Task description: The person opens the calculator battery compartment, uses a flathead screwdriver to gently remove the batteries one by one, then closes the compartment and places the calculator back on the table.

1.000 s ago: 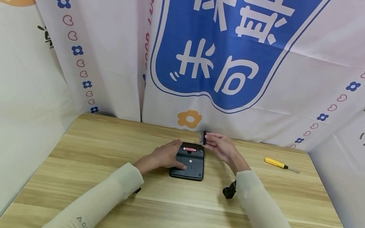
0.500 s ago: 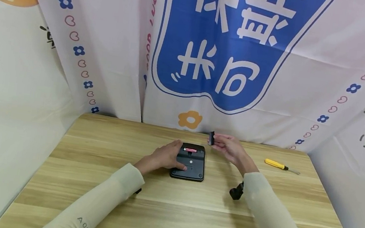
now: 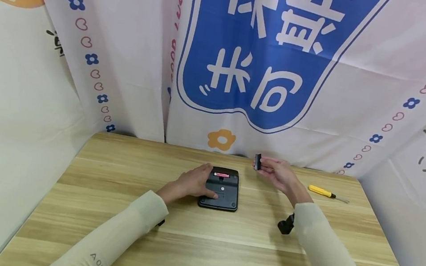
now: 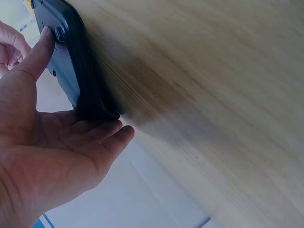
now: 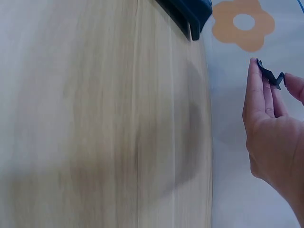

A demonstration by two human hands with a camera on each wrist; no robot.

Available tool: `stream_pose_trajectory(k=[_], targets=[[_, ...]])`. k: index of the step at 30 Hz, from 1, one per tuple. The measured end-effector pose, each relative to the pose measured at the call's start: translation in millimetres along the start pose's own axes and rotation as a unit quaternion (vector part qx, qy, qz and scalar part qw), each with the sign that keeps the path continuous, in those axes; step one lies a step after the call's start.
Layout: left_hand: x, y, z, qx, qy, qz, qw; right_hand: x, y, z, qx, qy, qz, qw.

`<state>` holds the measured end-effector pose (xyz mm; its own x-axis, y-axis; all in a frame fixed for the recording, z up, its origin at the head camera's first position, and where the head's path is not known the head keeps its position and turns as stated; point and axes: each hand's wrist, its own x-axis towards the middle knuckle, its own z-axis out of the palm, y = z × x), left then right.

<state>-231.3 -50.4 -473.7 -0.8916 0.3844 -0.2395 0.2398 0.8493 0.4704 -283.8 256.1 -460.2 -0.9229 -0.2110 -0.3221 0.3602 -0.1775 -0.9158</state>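
A black calculator (image 3: 226,197) lies back side up on the table, its battery slot uncovered and a red battery (image 3: 221,175) inside. My left hand (image 3: 192,181) holds it from the left: the thumb presses on its back while the other fingers lie along its edge, as the left wrist view shows. To the right of the calculator, near the table's far edge, my right hand (image 3: 278,173) pinches a small black battery cover (image 3: 257,162) between thumb and fingers. In the right wrist view the battery cover (image 5: 270,76) shows a bent clip close to the thumb.
A screwdriver (image 3: 322,191) with a yellow handle lies at the right on the wooden table (image 3: 196,256). Printed white cloth (image 3: 141,96) hangs behind the table's far edge and along both sides.
My right hand has moved to the right, away from the calculator, carrying the battery cover. My left hand and the calculator have stayed in place.
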Motion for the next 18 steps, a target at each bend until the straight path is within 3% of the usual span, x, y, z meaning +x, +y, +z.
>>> stream_pose_trajectory(k=[11, 18], targets=[[-0.7, 0.0, 0.7, 0.005, 0.002, -0.004, 1.0, -7.3, -8, -22, -0.008, 0.0, -0.012, 0.9999], [-1.0, 0.0, 0.6, 0.005, 0.005, -0.002, 1.0, -10.7, -11, -36, -0.01, 0.022, -0.019, 0.9995]])
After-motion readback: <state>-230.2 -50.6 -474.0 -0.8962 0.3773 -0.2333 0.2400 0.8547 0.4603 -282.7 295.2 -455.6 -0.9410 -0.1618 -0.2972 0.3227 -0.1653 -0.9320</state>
